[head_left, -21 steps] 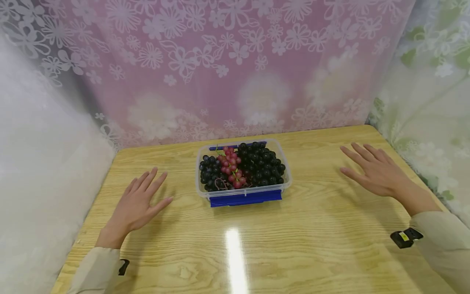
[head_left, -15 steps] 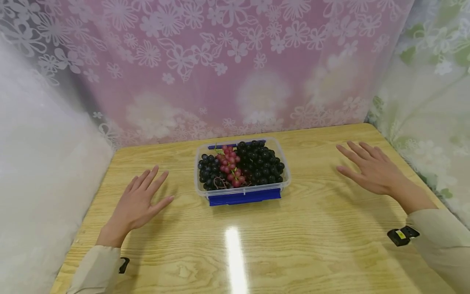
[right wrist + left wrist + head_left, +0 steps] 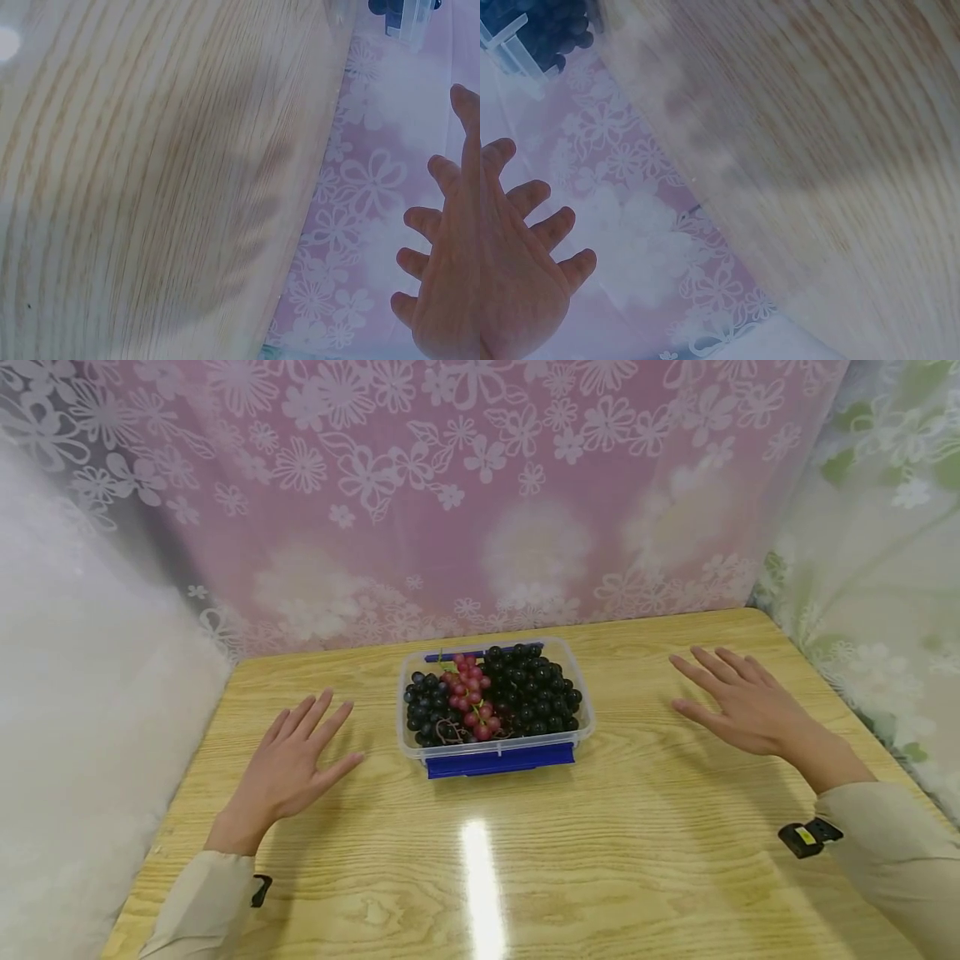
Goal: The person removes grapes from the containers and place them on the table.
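1. The left hand (image 3: 288, 768) hovers above the worktop (image 3: 615, 860), to the left of the container (image 3: 588, 718) and apart from it; its grip is spread, fingers extended, thumb held away, nothing in it.
2. The right hand (image 3: 738, 706) hovers on the container's other side, farther from it than the left hand; its grip is likewise spread and holds nothing.
3. The clear, open-topped container sits upright near the worktop's far edge, between the hands, with a blue flap (image 3: 501, 762) along its front.
4. Inside, a bunch of red grapes (image 3: 471, 693) lies between small dark grapes (image 3: 427, 697) on the left and larger black grapes (image 3: 534, 693) on the right.
5. Beige sleeves (image 3: 885, 852) cover both forearms, with a black device (image 3: 801, 839) at each wrist.
6. Behind the worktop hangs a pink cloth (image 3: 420, 535) with white flowers; a pale, leaf-patterned cloth (image 3: 870, 618) stands at the right.
7. A bright reflection (image 3: 483, 893) streaks the near part of the worktop.
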`<state>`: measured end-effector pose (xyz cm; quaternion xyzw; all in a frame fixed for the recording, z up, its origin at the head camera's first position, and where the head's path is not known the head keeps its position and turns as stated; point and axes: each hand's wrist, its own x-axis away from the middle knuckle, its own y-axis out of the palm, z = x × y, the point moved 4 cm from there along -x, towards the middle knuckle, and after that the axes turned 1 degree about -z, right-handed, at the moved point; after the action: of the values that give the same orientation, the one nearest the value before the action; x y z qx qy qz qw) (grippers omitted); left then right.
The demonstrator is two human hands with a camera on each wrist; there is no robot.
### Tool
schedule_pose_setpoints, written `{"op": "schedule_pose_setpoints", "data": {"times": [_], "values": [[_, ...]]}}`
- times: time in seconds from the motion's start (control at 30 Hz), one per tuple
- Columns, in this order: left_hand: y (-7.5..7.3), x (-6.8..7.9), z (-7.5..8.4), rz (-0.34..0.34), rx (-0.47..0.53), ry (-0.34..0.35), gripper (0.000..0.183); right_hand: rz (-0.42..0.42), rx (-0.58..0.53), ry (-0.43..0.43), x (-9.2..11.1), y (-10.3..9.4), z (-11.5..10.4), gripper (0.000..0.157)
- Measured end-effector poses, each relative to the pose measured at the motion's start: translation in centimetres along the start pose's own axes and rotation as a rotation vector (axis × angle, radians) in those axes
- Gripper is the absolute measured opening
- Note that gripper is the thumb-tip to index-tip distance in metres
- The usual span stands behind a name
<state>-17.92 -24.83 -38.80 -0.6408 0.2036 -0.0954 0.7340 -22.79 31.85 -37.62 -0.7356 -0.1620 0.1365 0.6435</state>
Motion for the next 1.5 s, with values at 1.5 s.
{"op": "schedule_pose_setpoints", "data": {"times": [1.5], "values": [[0.8, -4.4, 2.7, -0.028, 0.026, 0.058, 0.071, 0.002, 0.001, -0.09, -4.2, -0.4, -4.9, 0.07]]}}
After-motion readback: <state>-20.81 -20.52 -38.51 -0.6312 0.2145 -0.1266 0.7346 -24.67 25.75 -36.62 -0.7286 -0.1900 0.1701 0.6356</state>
